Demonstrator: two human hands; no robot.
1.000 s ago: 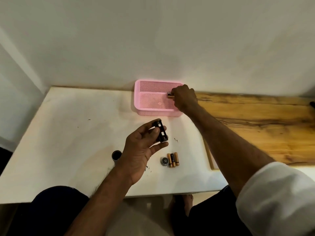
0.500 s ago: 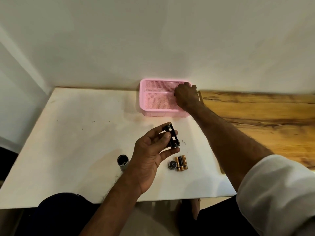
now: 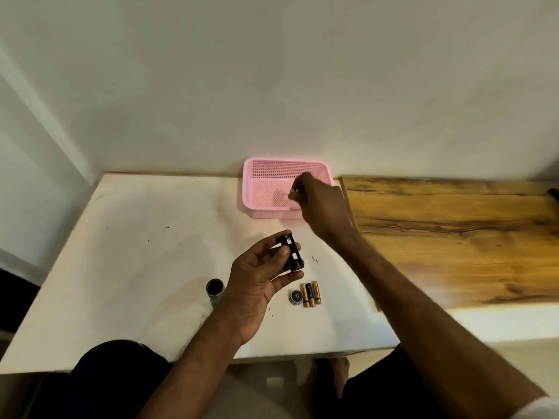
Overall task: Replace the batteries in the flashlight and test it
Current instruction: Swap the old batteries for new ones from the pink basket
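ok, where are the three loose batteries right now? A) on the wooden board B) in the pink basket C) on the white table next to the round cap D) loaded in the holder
C: the three batteries lie side by side on the white table, right beside the round cap, below the left hand that holds the black battery holder.

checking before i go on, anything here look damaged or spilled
Nothing looks damaged or spilled. The flashlight body, its cap and three batteries lie apart on the table, as expected mid-swap. A few dark specks mark the tabletop.
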